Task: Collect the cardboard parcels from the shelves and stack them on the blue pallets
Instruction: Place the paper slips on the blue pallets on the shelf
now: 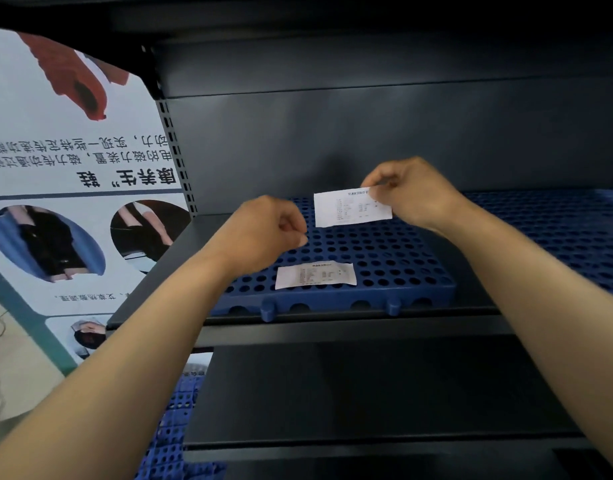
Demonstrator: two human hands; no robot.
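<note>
Fingers [381, 183] of the right hand [414, 194] were pinched narrowly on the top right corner of a printed paper slip [352, 207], holding it up so that it hung just above the blue pallet [384, 258]. Over on the other side, the left hand [263, 233] was curled into a loose fist with thumb and fingertips drawn together; from where I stood it gripped nothing, and it hovered over the pallet's left part, near the raised slip but apart from it.

A second paper slip [315, 275] lay flat on the pallet close to its front edge, below the left hand and not touching it. The pallet, a perforated plastic grid, sat on a dark metal shelf [333, 327], and a second blue pallet [575, 230] lay beside it to the right on the same shelf. No cardboard parcel showed on either pallet or on the lower shelf [367, 393] beneath. Left of the shelving stood a printed poster [73, 168] with its text upside down, and more blue grid pieces [180, 427] were stacked low down beside the lower shelf.
</note>
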